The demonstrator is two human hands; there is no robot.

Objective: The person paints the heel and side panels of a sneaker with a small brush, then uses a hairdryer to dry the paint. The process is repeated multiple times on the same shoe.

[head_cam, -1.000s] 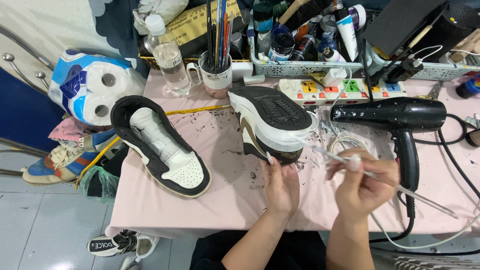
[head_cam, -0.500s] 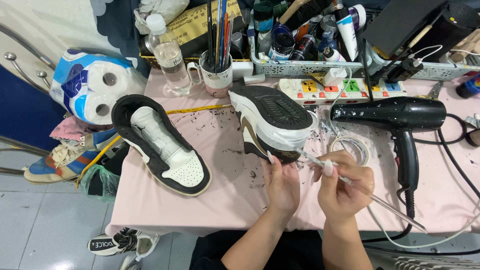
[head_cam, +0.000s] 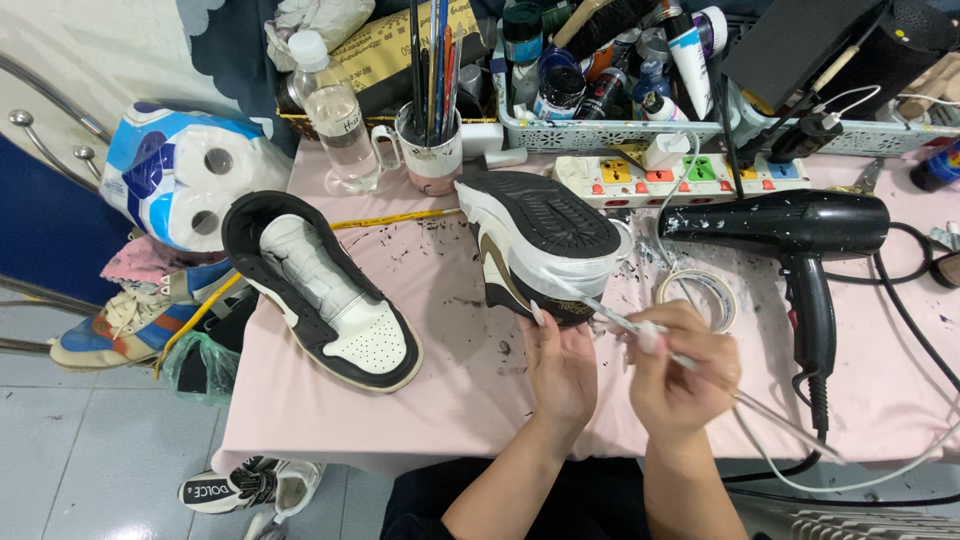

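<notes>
Pretty crowded table (head_cam: 330, 400) here – a black hair dryer (head_cam: 790, 225) lies right of the work, a roll of tape (head_cam: 712, 292) sits just behind the right hand, and a power strip (head_cam: 680, 175) runs along the back by a mug of brushes (head_cam: 432, 150) and a water bottle (head_cam: 335, 120). Two sneakers up top: one flat on its side (head_cam: 320, 290), one sole-up (head_cam: 545, 245) in the middle. The left hand (head_cam: 562, 365) cups the sole-up shoe's near edge, palm up. The right hand (head_cam: 680, 375) is closed around a thin brush (head_cam: 690, 362) – tip touching the white midsole. Two more shoes on the floor.
</notes>
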